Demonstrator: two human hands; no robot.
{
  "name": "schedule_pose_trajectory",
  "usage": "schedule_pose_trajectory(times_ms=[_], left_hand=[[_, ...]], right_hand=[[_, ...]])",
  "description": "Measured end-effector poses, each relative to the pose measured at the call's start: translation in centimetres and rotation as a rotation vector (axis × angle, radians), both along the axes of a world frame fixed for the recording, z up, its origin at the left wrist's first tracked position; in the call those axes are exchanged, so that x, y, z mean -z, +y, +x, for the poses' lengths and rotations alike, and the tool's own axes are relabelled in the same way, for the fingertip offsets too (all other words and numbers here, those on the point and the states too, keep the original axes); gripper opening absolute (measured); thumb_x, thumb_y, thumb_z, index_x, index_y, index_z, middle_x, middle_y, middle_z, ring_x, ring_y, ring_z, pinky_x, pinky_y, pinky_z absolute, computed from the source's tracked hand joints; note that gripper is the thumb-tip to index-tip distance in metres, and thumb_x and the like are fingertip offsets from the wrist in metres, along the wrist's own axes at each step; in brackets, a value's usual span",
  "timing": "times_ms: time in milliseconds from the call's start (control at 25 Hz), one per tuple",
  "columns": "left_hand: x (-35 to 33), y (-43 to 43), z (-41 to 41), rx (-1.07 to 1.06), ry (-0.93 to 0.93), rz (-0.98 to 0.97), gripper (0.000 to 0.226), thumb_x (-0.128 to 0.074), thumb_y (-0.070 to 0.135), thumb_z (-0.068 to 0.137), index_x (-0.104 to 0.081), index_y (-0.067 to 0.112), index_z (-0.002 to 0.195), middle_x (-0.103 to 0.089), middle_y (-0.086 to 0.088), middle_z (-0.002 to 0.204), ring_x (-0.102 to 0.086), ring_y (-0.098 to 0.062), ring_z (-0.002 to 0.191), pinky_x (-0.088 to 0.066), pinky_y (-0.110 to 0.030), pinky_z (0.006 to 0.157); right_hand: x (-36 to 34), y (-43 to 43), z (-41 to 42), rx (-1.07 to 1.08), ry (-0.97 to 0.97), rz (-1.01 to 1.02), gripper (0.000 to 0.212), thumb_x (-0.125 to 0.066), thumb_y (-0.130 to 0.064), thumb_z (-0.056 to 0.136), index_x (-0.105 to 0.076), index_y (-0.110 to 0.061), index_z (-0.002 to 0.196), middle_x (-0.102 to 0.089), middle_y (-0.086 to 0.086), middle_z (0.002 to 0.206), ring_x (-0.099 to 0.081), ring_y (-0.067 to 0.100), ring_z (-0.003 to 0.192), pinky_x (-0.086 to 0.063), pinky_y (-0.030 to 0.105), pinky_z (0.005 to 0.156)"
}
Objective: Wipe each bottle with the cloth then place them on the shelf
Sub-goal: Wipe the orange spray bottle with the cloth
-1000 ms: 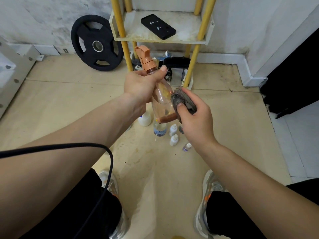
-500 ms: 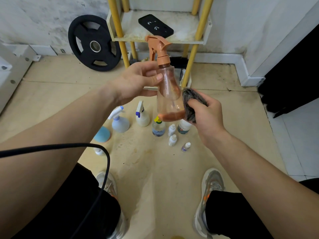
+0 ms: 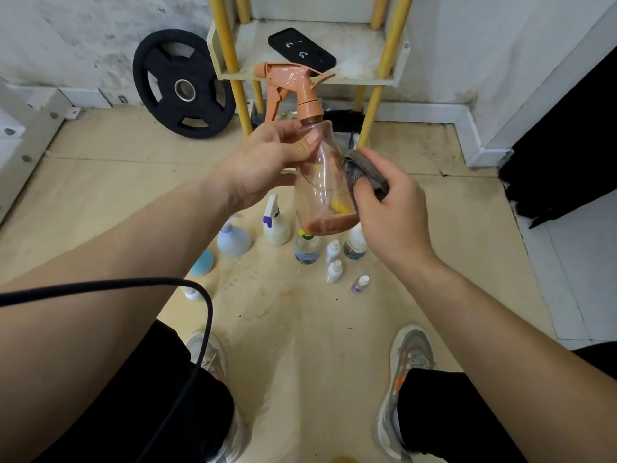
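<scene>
While left hand (image 3: 267, 162) grips clear spray bottle (image 3: 319, 195), right hand (image 3: 392, 215) clutches crumpled grey cloth (image 3: 362, 172) against it.

One wide-angle camera sits on the person's head and faces forward and steeply down. The left hand (image 3: 267, 162) and right hand (image 3: 390, 208) sit near, mid-frame. The floor (image 3: 300, 329) spreads below, shoes (image 3: 412, 355) near the bottom edge, the shelf (image 3: 367, 45) farther off at the top.

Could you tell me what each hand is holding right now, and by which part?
The left hand grips the spray bottle by its shoulder, below the neck. The right hand holds the bunched cloth against the bottle's side.
</scene>
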State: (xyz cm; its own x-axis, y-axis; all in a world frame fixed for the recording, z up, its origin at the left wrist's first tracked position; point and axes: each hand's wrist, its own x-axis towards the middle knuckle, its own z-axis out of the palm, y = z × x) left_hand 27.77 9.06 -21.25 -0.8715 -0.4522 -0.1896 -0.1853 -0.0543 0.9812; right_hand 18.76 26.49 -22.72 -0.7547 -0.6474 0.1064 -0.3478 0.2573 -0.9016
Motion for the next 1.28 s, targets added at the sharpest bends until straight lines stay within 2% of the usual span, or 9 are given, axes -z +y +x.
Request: schedule_pose_trajectory(times_ms=[200,400,520,680,800,960,1120,1200,1280], left_hand=[[0.4,2.9,-0.7,-0.086,-0.011,0.012,0.019,-0.056,0.025,0.101,-0.062,0.01,0.112,-0.066,0.0,0.089,-0.061,-0.007,0.069,-0.052,-0.026,0.071],[0.1,2.1,-1.0,-0.265,0.013,0.038,0.027,-0.061,0.028,0.099,-0.064,0.005,0.112,-0.072,0.004,0.081,-0.068,-0.005,0.066,-0.053,-0.021,0.061],[0.4,1.5,-1.1,-0.325,-0.032,0.019,0.039,-0.066,0.036,0.095,-0.063,0.006,0.12,-0.073,-0.002,0.095,-0.07,-0.006,0.074,-0.054,-0.023,0.065],[1.1,2.8,-1.4,-0.294,-0.055,0.019,0.043,-0.068,0.043,0.092,-0.062,0.013,0.122,-0.071,0.001,0.099,-0.069,-0.007,0.078,-0.055,-0.026,0.069],[1.0,2.9,-1.1,-0.158,-0.073,-0.006,0.03,-0.059,0.038,0.099,-0.067,0.016,0.118,-0.071,0.002,0.101,-0.067,-0.007,0.084,-0.053,-0.025,0.073],[0.5,2.0,-0.4,0.001,-0.057,0.05,0.033,-0.054,0.028,0.102,-0.061,0.019,0.133,-0.069,0.004,0.108,-0.065,-0.007,0.096,-0.054,-0.024,0.078],[0.4,2.1,0.0,0.114,-0.034,-0.009,0.017,-0.055,0.031,0.1,-0.068,0.026,0.109,-0.069,0.011,0.094,-0.064,-0.007,0.09,-0.05,-0.028,0.079],[0.2,2.3,-0.1,0.109,-0.017,0.004,0.018,-0.053,0.032,0.101,-0.069,0.027,0.108,-0.07,0.01,0.092,-0.066,-0.008,0.09,-0.055,-0.034,0.082],[0.2,2.5,-0.1,0.086,-0.012,-0.003,0.02,-0.054,0.03,0.101,-0.067,0.025,0.117,-0.071,0.01,0.094,-0.067,-0.01,0.091,-0.056,-0.037,0.082]], right_hand=[[-0.1,-0.5,0.1,-0.085,0.375,-0.028,0.048,-0.055,-0.007,0.095,-0.055,-0.011,0.143,-0.055,0.007,0.141,-0.052,0.016,0.13,-0.033,0.006,0.105],[2.1,1.4,1.7,-0.163,0.523,0.0,0.048,-0.061,-0.006,0.092,-0.058,-0.011,0.14,-0.052,0.011,0.147,-0.053,0.026,0.132,-0.046,0.032,0.108],[2.9,1.7,1.6,-0.152,0.355,0.01,0.048,-0.06,-0.007,0.094,-0.058,-0.015,0.141,-0.054,0.007,0.144,-0.053,0.017,0.13,-0.044,0.027,0.109],[1.9,1.2,0.8,0.062,-0.018,-0.042,0.042,-0.056,-0.011,0.098,-0.06,-0.021,0.139,-0.065,-0.008,0.125,-0.059,0.0,0.117,-0.046,0.014,0.099],[2.4,1.0,0.6,0.123,-0.184,-0.047,0.038,-0.057,-0.016,0.097,-0.066,-0.025,0.132,-0.07,-0.013,0.122,-0.062,0.001,0.116,-0.051,0.028,0.102],[2.1,0.7,-0.9,0.219,-0.41,-0.063,0.031,-0.057,-0.019,0.092,-0.075,-0.041,0.104,-0.076,-0.015,0.101,-0.071,0.014,0.101,-0.059,0.049,0.088],[1.9,0.4,-0.7,0.158,-0.484,-0.067,0.027,-0.053,-0.02,0.084,-0.077,-0.028,0.093,-0.074,0.013,0.095,-0.07,0.039,0.095,-0.057,0.065,0.078],[1.8,0.0,-0.2,0.138,-0.468,-0.055,0.031,-0.049,-0.021,0.082,-0.076,-0.027,0.095,-0.072,0.016,0.098,-0.067,0.043,0.096,-0.056,0.066,0.077],[1.5,-0.2,-0.4,0.132,-0.391,-0.03,0.037,-0.049,-0.025,0.083,-0.075,-0.032,0.108,-0.075,0.0,0.101,-0.07,0.028,0.099,-0.058,0.057,0.087]])
